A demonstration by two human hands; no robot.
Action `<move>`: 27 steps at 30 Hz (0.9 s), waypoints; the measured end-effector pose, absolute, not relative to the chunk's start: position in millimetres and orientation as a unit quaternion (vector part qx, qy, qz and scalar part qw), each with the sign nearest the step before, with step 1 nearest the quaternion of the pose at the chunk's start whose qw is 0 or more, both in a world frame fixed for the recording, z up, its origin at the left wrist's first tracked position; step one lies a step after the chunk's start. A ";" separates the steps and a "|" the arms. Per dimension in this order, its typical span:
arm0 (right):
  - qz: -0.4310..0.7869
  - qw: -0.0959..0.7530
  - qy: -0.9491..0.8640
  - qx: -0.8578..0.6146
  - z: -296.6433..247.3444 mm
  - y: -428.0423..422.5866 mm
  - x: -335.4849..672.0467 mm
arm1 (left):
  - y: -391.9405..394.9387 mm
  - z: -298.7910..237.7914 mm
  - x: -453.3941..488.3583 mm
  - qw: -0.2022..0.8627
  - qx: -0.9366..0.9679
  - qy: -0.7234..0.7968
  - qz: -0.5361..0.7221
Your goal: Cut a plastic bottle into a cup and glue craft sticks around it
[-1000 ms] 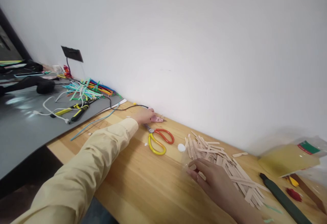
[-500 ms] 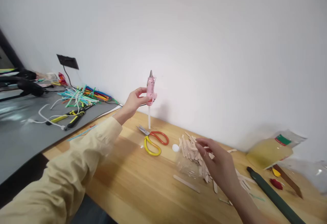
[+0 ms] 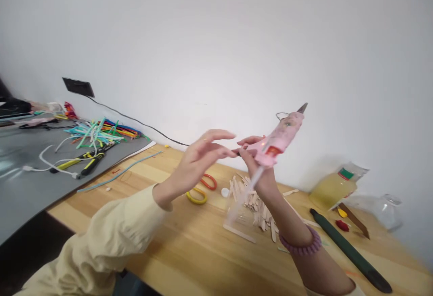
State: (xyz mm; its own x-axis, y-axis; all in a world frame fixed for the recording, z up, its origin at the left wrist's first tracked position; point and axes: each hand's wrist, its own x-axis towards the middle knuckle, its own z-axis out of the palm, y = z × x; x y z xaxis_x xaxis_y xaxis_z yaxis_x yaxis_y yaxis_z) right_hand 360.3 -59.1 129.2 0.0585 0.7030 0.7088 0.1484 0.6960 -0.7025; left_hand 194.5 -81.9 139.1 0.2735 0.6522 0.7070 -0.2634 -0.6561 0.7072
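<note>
A pink glue gun (image 3: 283,134) is raised above the table, its metal nozzle tilted up to the right. My right hand (image 3: 265,183) is closed around its handle, and a small light glows orange there. A clear glue stick (image 3: 257,179) sticks out of the gun's back end, slanting down. Close by on the left, my left hand (image 3: 199,161) has its fingers apart, the fingertips at the handle's end; whether they touch it is hard to tell. Below lie scissors (image 3: 198,195) with one yellow and one orange handle, their blades hidden behind my left hand.
Wooden craft sticks (image 3: 250,197) spill from a clear bag. A dark green tool (image 3: 348,248) and a bottle of yellow liquid (image 3: 333,190) lie to the right. Pliers (image 3: 93,163) and pipe cleaners (image 3: 98,131) rest on the grey mat (image 3: 20,201). A black cord (image 3: 142,122) runs along the wall.
The glue gun has moved right, from my left hand into my right hand, and tilted over. My left hand has let go and stays beside the handle.
</note>
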 end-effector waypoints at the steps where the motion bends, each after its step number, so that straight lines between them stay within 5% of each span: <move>1: 0.277 0.689 -0.591 -0.315 125.4 -60.6 363.0 | -79.6 127.9 190.0 0.355 0.678 0.170 0.621; 6: 0.498 0.743 -0.367 -0.255 99.7 -56.5 372.7 | -60.6 58.4 186.7 0.333 0.806 0.312 0.377; 13: 0.577 0.721 -0.302 -0.237 73.2 -41.6 378.9 | -32.9 21.9 221.6 0.162 0.948 0.198 0.188; 18: 0.558 0.740 -0.308 -0.212 72.5 -40.6 375.3 | -34.5 60.8 193.1 0.364 0.909 0.123 0.165; 22: 0.522 0.733 -0.380 -0.212 70.7 -39.5 368.9 | -43.1 97.0 148.8 0.507 0.797 0.134 0.299; 27: 0.452 0.625 -0.568 -0.287 52.1 -41.7 357.3 | -40.7 127.1 140.1 0.492 0.558 0.183 0.643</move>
State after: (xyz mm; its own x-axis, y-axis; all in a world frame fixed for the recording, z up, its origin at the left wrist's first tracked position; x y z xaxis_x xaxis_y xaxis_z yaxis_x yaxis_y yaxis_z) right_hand 357.3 -41.7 52.1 -0.0535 0.8910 0.4508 -0.2406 0.4266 -0.8719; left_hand 140.1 -40.7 127.1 0.1061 0.8364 0.5377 -0.4283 -0.4496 0.7839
